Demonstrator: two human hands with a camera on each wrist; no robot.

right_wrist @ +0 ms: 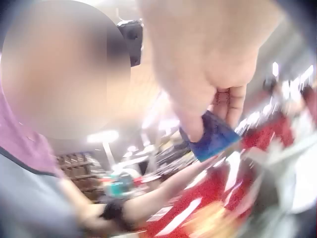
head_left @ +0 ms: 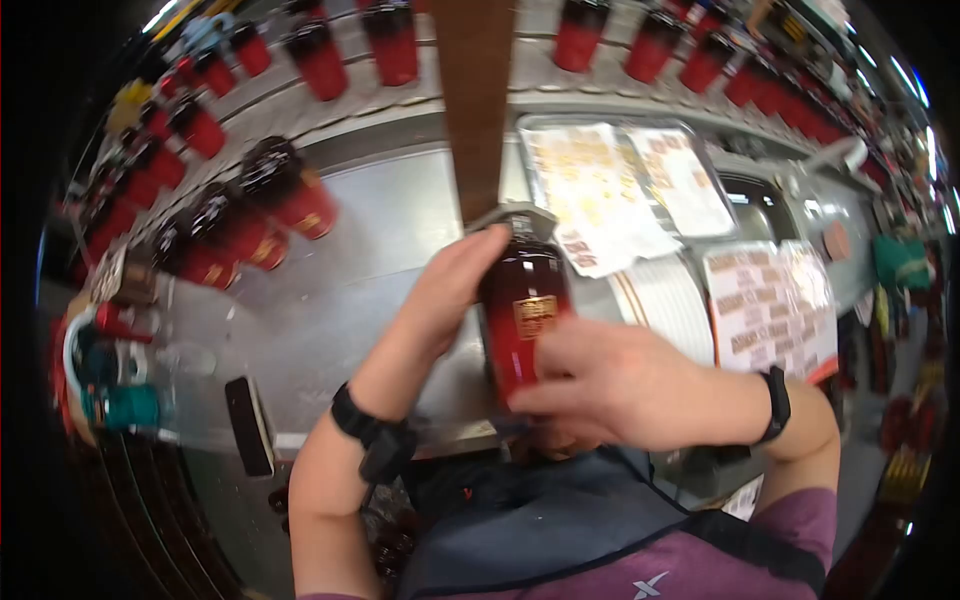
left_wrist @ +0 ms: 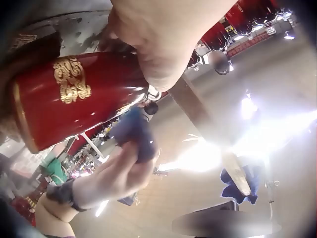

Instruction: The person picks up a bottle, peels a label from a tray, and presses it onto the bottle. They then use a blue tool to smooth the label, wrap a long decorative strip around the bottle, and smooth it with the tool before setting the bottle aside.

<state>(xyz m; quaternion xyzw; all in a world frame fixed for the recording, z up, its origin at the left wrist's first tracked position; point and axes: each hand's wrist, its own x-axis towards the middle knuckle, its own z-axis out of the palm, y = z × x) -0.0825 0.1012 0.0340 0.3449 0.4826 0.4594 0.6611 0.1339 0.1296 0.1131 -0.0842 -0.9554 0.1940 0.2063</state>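
A glossy bottle (head_left: 522, 275), dark at the neck and red toward the base, lies in front of the person. It bears a gold emblem (left_wrist: 72, 79) on its side. My left hand (head_left: 445, 290) holds the bottle by its neck end, with the thumb over the shoulder in the left wrist view. The right hand (head_left: 620, 385) is at the bottle's lower half in the head view, pinching a small flat blue piece (right_wrist: 213, 139) with a straight edge between thumb and fingers. That piece looks blurred in the left wrist view.
Several similar bottles (head_left: 290, 190) stand at left, and more line the back shelf. A brown post (head_left: 475, 100) rises behind the work. To the right are a metal tray (head_left: 715, 190) with sticker sheets, a striped white cloth (head_left: 665, 305) and another label sheet (head_left: 770, 300). A phone (head_left: 248, 425) lies front left.
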